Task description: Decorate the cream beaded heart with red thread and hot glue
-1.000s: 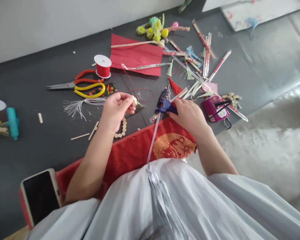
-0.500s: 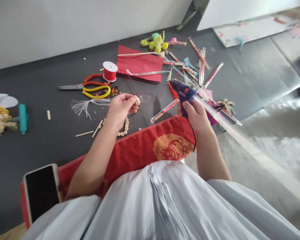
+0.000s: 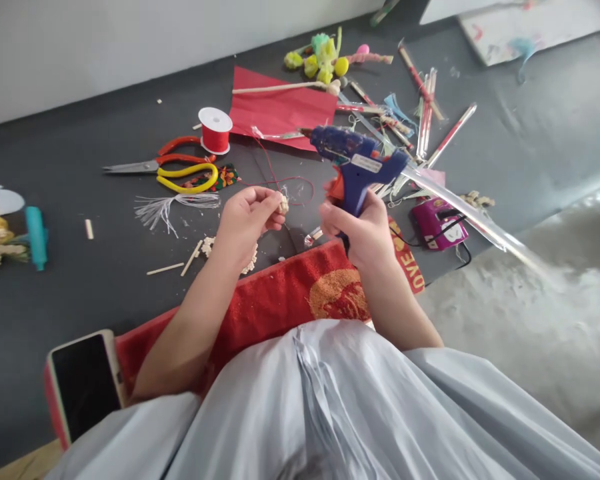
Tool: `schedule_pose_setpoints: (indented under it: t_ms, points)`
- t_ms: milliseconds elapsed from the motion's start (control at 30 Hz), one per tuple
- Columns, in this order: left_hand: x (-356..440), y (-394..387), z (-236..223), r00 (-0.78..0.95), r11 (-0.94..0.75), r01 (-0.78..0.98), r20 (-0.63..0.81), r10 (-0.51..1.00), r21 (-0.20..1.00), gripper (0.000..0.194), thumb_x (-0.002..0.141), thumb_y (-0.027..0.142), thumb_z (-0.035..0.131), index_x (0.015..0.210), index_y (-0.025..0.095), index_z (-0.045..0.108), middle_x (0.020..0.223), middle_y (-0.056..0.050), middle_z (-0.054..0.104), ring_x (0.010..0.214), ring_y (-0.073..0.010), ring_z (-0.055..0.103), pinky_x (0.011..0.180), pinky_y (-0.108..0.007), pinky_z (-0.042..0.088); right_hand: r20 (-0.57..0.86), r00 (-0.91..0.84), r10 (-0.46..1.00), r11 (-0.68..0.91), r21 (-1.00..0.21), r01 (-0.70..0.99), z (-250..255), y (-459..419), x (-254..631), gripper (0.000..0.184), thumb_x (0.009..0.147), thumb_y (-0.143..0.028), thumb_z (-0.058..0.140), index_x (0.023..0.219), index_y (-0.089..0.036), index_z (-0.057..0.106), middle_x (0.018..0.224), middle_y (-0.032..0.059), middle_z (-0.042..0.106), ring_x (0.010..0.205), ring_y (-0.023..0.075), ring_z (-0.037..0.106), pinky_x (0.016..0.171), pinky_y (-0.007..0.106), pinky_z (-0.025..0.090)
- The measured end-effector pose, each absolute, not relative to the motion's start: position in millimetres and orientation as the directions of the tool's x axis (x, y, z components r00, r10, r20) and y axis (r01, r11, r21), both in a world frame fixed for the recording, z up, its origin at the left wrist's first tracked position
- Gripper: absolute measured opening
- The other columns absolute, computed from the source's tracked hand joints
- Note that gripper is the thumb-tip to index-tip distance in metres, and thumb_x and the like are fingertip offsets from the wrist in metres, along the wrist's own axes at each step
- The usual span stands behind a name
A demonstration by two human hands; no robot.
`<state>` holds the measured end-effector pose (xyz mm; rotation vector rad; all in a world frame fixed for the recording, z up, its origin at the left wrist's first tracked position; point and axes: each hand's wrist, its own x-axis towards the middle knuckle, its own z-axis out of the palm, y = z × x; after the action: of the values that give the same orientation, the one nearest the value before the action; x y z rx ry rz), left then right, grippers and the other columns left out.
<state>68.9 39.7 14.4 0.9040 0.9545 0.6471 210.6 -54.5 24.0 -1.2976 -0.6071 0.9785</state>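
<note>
My right hand [image 3: 357,227] is wrapped round the handle of a blue glue gun [image 3: 363,167], whose nozzle points left over a red sheet [image 3: 285,110]. A long clear glue stick [image 3: 470,213] sticks out of its back. The fingers of my left hand [image 3: 247,220] pinch a small beige beaded or woven piece [image 3: 283,204], partly hidden by them. Thin red thread [image 3: 300,180] loops on the table just behind that piece. Below my left hand lies a beige knobbly strand [image 3: 250,262], partly covered by my wrist.
Orange-and-yellow-handled scissors [image 3: 187,177], a spool of red thread [image 3: 215,131] and a white tassel [image 3: 167,208] lie left. Wrapped sticks [image 3: 427,113] and a purple box [image 3: 439,225] are right. A red towel [image 3: 280,293] and a phone [image 3: 85,380] are near me.
My right hand has brought the glue gun leftward, nearer my left hand, and its nozzle now points left. My left hand keeps its pinch on the beige piece. The view has shifted slightly.
</note>
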Motion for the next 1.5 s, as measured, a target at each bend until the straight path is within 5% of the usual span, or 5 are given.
schedule_pose_setpoints:
  t_ms: [300,700,1100,1367,1500]
  points:
    - [74,28,12,0.512,0.455,-0.11,-0.343,0.788,0.883,0.031,0.07,0.034,0.09,0.077,0.017,0.065,0.061,0.005,0.067,0.053,-0.0069,0.064,0.05,-0.015,0.052,-0.169,0.423,0.89,-0.061,-0.965,-0.257,3,-32,204,0.064,0.057,-0.049,0.097,0.101,-0.025,0.058,0.068,-0.0084,0.055,0.054,0.008,0.05,0.049,0.025,0.045]
    - [73,28,14,0.543,0.518,-0.121,-0.38,0.748,0.847,0.019,0.079,0.027,0.085,0.086,0.017,0.07,0.072,0.003,0.074,0.062,-0.0075,0.071,0.062,-0.016,0.06,-0.246,0.369,0.896,-0.094,-0.919,-0.384,3,-31,211,0.064,0.057,-0.047,0.097,0.103,-0.024,0.058,0.073,-0.0078,0.058,0.054,0.0066,0.052,0.05,0.023,0.045]
    - [69,29,7,0.578,0.434,-0.105,-0.3,0.759,0.895,0.051,0.061,0.05,0.096,0.092,0.017,0.075,0.085,-0.002,0.079,0.073,-0.0125,0.076,0.071,-0.021,0.064,-0.274,0.38,0.883,-0.117,-0.914,-0.387,3,-31,211,0.063,0.059,-0.049,0.095,0.103,-0.024,0.058,0.075,-0.007,0.056,0.056,0.0066,0.049,0.051,0.023,0.046]
    - [72,29,8,0.601,0.605,-0.215,-0.384,0.701,0.767,0.041,0.055,0.03,0.101,0.082,0.017,0.074,0.074,0.003,0.076,0.068,-0.0082,0.074,0.069,-0.015,0.062,-0.284,0.364,0.887,-0.119,-0.903,-0.414,5,-32,207,0.067,0.056,-0.048,0.096,0.106,-0.024,0.059,0.074,-0.0067,0.059,0.057,0.0078,0.054,0.051,0.023,0.046]
    - [72,29,13,0.61,0.692,-0.18,-0.473,0.636,0.699,0.025,0.068,0.017,0.091,0.082,0.017,0.071,0.076,0.003,0.077,0.07,-0.0093,0.076,0.069,-0.015,0.063,-0.276,0.374,0.885,-0.122,-0.915,-0.384,7,-32,206,0.066,0.056,-0.047,0.095,0.106,-0.025,0.058,0.075,-0.0062,0.059,0.058,0.0086,0.056,0.052,0.024,0.048]
